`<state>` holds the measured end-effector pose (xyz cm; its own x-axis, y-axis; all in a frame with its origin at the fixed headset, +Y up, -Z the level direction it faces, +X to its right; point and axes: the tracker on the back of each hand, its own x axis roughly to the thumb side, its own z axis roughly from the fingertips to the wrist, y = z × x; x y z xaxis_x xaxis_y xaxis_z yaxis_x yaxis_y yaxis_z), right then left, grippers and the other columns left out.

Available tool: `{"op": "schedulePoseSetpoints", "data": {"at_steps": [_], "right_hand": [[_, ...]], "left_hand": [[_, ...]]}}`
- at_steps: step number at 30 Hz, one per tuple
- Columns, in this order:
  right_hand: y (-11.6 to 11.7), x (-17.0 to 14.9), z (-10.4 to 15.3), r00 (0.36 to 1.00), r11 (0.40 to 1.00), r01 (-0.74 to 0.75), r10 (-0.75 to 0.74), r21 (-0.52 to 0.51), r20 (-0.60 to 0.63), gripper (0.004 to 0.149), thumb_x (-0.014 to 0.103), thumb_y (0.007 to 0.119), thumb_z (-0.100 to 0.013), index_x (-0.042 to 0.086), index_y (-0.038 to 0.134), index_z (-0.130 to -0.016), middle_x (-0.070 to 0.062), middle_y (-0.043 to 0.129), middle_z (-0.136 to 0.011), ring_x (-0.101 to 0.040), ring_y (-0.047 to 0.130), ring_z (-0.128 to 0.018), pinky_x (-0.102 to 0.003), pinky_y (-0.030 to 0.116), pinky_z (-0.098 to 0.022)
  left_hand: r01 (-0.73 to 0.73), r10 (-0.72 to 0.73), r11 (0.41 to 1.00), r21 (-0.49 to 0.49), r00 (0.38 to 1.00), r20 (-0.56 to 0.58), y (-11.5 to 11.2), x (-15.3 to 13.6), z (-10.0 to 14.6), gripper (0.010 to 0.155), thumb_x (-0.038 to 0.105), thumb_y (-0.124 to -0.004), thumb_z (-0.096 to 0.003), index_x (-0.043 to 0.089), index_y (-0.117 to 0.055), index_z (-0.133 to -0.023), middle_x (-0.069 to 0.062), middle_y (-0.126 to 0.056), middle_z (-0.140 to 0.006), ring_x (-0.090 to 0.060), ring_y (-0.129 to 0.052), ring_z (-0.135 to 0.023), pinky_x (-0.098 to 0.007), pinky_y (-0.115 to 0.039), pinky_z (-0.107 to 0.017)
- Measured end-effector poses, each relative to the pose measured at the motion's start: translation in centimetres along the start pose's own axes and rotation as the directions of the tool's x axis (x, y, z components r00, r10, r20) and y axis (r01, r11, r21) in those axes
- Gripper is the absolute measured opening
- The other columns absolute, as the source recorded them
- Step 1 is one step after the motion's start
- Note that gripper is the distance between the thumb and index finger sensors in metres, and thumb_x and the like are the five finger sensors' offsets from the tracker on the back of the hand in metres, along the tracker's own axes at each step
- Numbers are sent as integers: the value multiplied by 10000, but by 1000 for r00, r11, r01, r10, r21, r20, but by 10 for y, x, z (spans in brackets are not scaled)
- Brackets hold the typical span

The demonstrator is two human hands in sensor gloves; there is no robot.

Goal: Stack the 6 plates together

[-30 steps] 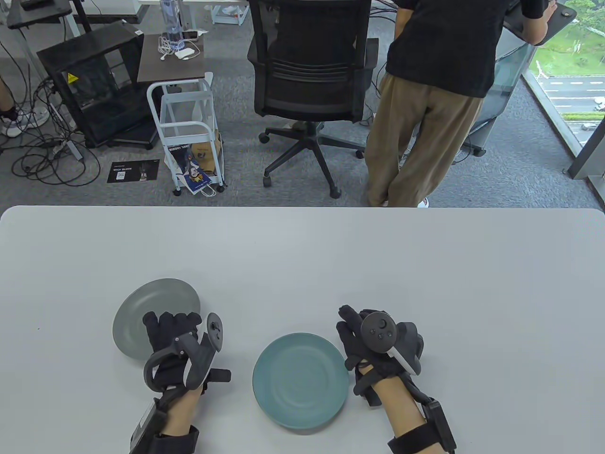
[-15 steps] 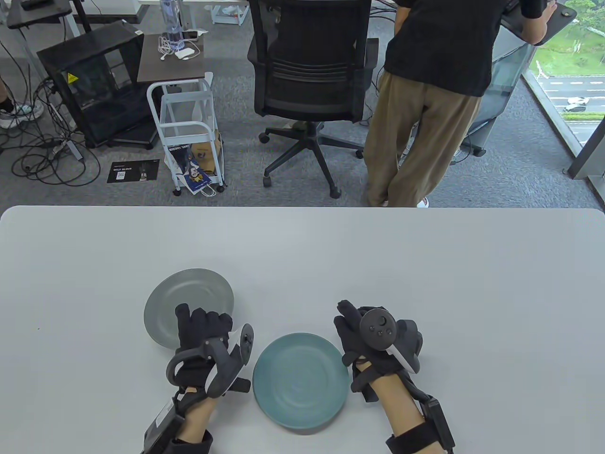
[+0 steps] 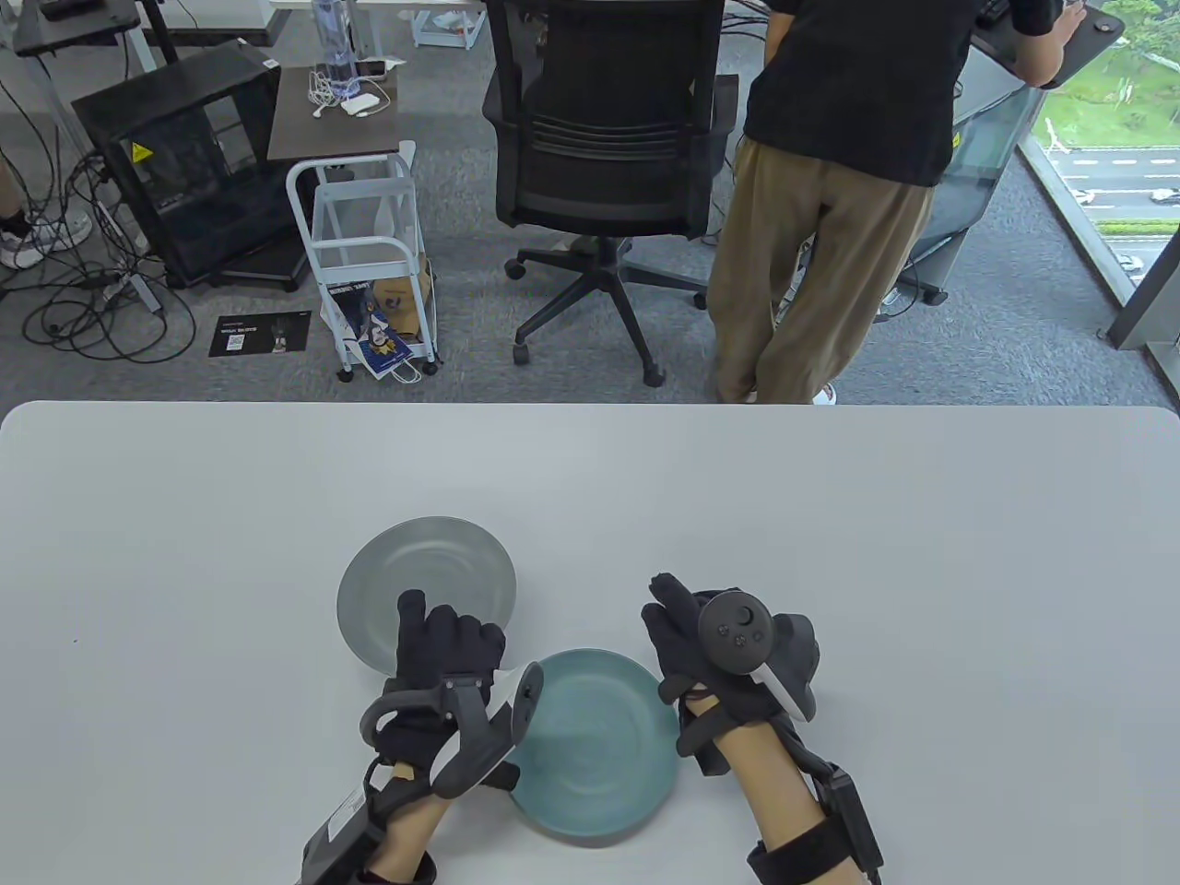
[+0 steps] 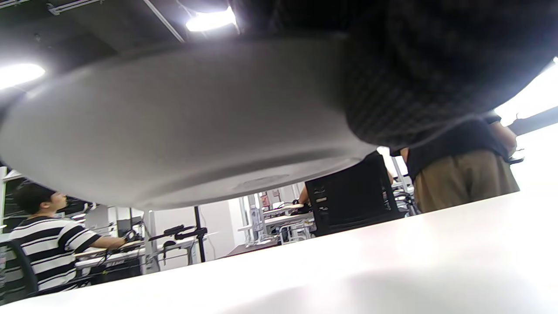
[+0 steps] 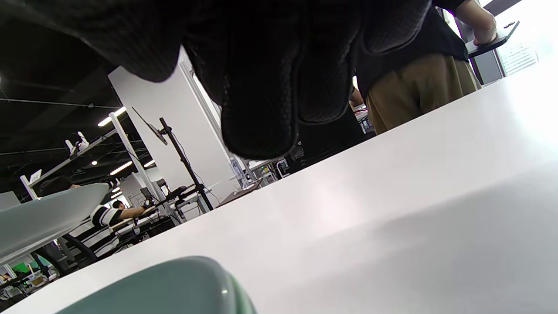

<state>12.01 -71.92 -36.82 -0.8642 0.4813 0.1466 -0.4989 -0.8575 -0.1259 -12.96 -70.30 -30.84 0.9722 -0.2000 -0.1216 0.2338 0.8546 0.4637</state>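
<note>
We see no readable writing on either plate. Our left hand (image 3: pixel 441 664) grips the grey plate (image 3: pixel 426 581) lifted above the table (image 3: pixel 830 516), beside the teal plate (image 3: pixel 599 747) lying flat; our right hand (image 3: pixel 710 654) hovers near it, fingers loosely curled, holding nothing.

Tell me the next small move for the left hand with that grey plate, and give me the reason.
Probably carry the grey plate a little further right and toward the person, then lower it onto the teal plate. The left hand holds it lifted clear of the table, as the left wrist view shows, and not yet centred over the teal one. The right hand holds nothing beside the teal plate.
</note>
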Motion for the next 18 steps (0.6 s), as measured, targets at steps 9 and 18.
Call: {"op": "schedulePoseSetpoints", "data": {"at_steps": [9,18], "right_hand": [[1,16,1,998,997,65,-65,40,16,547,550,673,-553,223,677,-991,31,947,-682,-262,770,-885,-549,462,-767],[6,14,1,987,986,159,-159,58,-11,617,577,649,-553,183,613,-1026,18,943,-684,-278,762,-887,-553,451,-767]], "left_hand": [[-38,33,998,57,996,84,19,18,9,360,429,-1011,-259,319,-911,-587,103,-966,-495,-62,-888,-741,-442,-501,-871],[-71,55,994,87,983,175,29,37,19,358,433,-1010,-255,323,-913,-582,108,-968,-491,-57,-893,-736,-440,-509,-870]]}}
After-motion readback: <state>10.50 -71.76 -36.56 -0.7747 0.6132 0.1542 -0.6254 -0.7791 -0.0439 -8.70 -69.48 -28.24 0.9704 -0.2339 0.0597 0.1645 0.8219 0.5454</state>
